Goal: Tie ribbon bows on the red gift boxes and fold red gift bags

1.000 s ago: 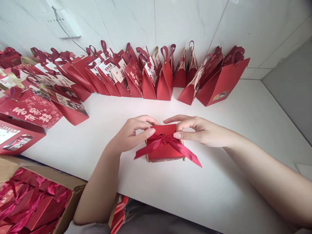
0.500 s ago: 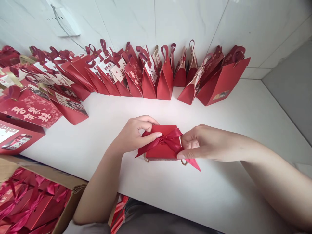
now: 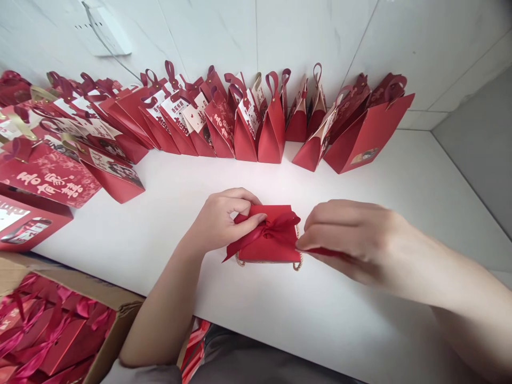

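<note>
A small red gift box (image 3: 276, 252) with twisted cord handles lies on the white table (image 3: 240, 309). Across its top runs a dark red ribbon bow (image 3: 270, 228). My left hand (image 3: 232, 217) is closed around the box's left side, its thumb pressing the bow near the knot. Just right of the box, my right hand (image 3: 348, 237) pinches a ribbon tail and draws it away from the knot. Part of that tail is hidden under the right hand's fingers.
Many red gift bags (image 3: 272, 133) with ribbon loops stand along the tiled wall and at the left. A cardboard box (image 3: 120, 320) at the lower left holds several red boxes with pink ribbons. A wall socket (image 3: 104, 32) with a cable is at the upper left.
My right hand has turned over and moved right from the box's edge, the ribbon tail now in its fingers. The left hand has stayed in place on the bow.
</note>
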The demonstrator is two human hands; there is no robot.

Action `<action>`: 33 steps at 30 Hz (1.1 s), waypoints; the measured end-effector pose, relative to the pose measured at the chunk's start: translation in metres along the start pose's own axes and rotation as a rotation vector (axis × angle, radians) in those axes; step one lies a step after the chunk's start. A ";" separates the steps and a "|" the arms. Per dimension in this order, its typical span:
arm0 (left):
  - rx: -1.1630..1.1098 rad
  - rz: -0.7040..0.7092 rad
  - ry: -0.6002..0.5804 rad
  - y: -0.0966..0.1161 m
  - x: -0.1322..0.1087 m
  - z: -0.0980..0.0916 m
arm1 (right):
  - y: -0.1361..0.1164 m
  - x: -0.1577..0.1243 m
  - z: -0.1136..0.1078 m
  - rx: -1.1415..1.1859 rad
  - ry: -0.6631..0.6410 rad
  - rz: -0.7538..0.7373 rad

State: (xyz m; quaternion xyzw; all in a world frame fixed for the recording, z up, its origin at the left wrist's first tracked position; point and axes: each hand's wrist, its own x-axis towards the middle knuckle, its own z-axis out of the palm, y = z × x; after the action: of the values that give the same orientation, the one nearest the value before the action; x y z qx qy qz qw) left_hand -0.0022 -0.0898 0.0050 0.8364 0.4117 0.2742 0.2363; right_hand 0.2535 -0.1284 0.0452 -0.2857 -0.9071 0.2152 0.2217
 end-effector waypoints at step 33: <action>-0.111 -0.181 -0.114 0.002 0.000 -0.007 | 0.005 0.005 0.004 0.185 -0.297 0.431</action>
State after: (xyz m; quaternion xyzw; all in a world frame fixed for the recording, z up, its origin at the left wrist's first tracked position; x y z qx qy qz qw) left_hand -0.0055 -0.0894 0.0112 0.7957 0.4555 0.2262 0.3291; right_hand 0.2503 -0.1228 0.0409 -0.4160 -0.8244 0.3790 0.0607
